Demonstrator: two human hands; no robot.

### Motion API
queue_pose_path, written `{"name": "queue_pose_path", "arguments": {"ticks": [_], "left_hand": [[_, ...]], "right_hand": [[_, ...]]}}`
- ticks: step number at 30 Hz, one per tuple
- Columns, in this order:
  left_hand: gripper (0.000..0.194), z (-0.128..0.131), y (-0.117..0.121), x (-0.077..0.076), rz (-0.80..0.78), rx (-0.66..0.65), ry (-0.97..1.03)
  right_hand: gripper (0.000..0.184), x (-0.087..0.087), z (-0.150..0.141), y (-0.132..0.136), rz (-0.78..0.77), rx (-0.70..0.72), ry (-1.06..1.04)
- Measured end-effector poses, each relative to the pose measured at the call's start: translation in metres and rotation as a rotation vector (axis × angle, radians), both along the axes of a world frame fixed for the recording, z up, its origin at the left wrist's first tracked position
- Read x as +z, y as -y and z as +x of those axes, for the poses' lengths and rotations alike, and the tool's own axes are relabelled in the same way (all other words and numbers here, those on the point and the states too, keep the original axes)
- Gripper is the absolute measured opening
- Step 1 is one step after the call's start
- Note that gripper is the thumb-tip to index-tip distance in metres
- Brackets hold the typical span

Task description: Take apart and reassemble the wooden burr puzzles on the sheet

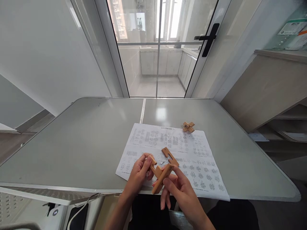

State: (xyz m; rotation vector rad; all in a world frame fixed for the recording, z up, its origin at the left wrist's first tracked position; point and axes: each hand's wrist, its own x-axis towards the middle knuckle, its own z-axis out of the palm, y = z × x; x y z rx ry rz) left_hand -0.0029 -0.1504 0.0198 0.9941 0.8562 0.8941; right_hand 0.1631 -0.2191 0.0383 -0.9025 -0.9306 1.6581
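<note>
My left hand [141, 169] pinches the end of a notched wooden puzzle piece [157, 171], held above the table's front edge. In my right hand [178, 187] is a second wooden puzzle piece [163, 179], a bar marked with a number near its upper end, gripped between thumb and fingers. The two pieces meet crosswise; whether they interlock I cannot tell. Just beyond my hands, a third notched wooden puzzle piece [170, 156] lies flat on the printed instruction sheet [148, 151]. An assembled cross-shaped wooden puzzle [188, 126] rests at the sheet's far right edge.
The grey table [83, 143] spreads to both sides, with a seam at its back. Behind it stands a glass door [148, 67] with a black handle [209, 39]. Wooden shelves [268, 86] flank the right side. A white cable [80, 209] hangs at the lower left.
</note>
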Motion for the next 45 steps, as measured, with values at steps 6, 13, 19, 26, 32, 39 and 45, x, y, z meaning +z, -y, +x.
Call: {"name": "queue_pose_path", "arguments": {"ticks": [6,13,19,26,32,39,45], "left_hand": [[0.043,0.001,0.001,0.002,0.011,0.014,-0.008],[0.042,-0.001,0.000,0.000,0.023,-0.010,-0.006],[0.042,-0.001,0.001,0.003,0.008,-0.004,0.011],[0.044,0.000,0.002,0.007,-0.008,-0.008,0.010],[0.047,0.000,0.002,0.007,-0.001,-0.006,0.023],[0.046,-0.001,0.000,0.003,-0.029,0.098,0.031],[0.045,0.001,0.000,0.003,0.012,0.096,-0.031]], "right_hand": [[0.047,-0.002,-0.006,0.005,-0.002,-0.067,0.023],[0.065,-0.008,-0.008,0.011,-0.043,-0.103,0.077],[0.070,-0.005,-0.009,0.011,-0.056,-0.137,0.074],[0.058,-0.003,-0.010,0.015,-0.059,-0.133,0.099],[0.051,-0.001,-0.011,0.014,-0.039,-0.131,0.101],[0.049,0.003,-0.005,0.025,-0.056,-0.061,-0.016],[0.044,0.013,0.009,0.025,-0.062,-0.171,0.087]]}}
